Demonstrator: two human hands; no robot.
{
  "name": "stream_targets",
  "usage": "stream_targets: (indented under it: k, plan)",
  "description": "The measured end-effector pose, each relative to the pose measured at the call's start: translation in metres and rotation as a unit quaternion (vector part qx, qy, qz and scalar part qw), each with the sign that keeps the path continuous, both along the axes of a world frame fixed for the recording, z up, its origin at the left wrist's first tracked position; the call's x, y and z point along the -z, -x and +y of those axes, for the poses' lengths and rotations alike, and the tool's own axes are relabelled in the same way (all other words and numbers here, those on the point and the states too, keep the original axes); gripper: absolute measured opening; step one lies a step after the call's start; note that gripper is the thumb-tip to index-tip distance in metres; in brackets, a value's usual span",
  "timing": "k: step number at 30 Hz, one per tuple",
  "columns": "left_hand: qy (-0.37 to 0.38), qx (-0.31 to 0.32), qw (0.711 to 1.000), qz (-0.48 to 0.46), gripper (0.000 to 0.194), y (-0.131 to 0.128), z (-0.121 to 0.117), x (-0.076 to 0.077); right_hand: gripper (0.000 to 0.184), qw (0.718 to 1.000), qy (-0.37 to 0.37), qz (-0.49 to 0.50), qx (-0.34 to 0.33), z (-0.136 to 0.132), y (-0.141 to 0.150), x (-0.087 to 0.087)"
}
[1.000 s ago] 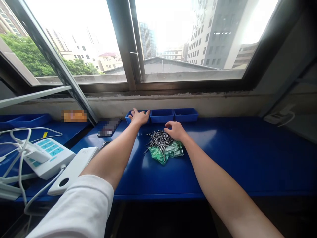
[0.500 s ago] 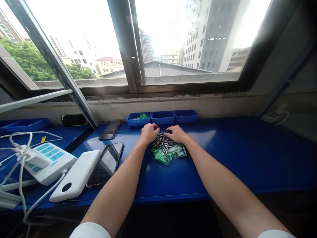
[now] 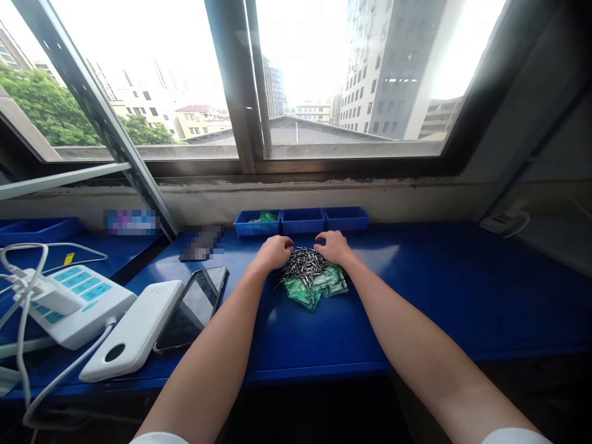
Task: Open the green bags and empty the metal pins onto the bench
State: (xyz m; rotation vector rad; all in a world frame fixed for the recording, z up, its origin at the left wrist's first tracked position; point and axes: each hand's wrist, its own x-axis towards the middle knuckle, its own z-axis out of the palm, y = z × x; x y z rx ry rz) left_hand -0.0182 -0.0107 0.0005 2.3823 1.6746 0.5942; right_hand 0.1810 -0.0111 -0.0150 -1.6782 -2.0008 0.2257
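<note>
A heap of small metal pieces [image 3: 305,264], thin and rod-like with the look of rivets or screws, lies on the blue table. Green plastic bags [image 3: 303,293] lie beneath and in front of the heap. At its left edge is my left hand [image 3: 275,251], fingers curved with a small gap to the thumb and nothing visible in them. Across the heap, my right hand [image 3: 333,246] has thumb and fingers apart and touches its upper right side. Just behind stand three joined blue bins; the left bin [image 3: 256,229] contains some green plastic.
The middle bin [image 3: 303,222] and right bin [image 3: 346,219] stand by the wall under the window. Left on the table [image 3: 324,351] are a phone [image 3: 192,311], a white power bank [image 3: 134,330] and a power strip [image 3: 87,302] with loose cables. A metal shelf post [image 3: 108,117] rises there.
My hands have moved slightly apart, the left one leftward and the right one a little rightward, uncovering more of the heap. The camera view has shifted slightly.
</note>
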Motion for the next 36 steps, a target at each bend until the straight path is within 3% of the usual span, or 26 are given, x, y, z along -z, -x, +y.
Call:
stream_targets:
  k: [8,20,24,30,36]
  plan:
    - [-0.036,-0.035,0.999,-0.008,0.034,-0.010,0.007,0.021,0.022,1.000,0.017,-0.013,-0.023,-0.002,0.004,0.000]
    - [-0.033,-0.012,0.999,-0.022,0.035,-0.023,0.003,0.024,0.020,0.999,0.048,-0.023,-0.010,0.002,0.009,0.004]
    - [-0.069,-0.011,0.997,-0.042,0.037,-0.024,-0.002,0.018,0.027,1.000,0.014,-0.019,-0.002,0.003,0.010,0.004]
    - [-0.110,0.073,0.988,-0.076,0.026,-0.025,-0.011,0.009,0.042,0.997,-0.076,0.000,-0.020,-0.003,0.011,-0.005]
    - [-0.143,0.088,0.980,-0.108,0.025,-0.027,-0.014,0.005,0.059,0.993,-0.114,0.009,-0.021,-0.008,0.012,-0.014]
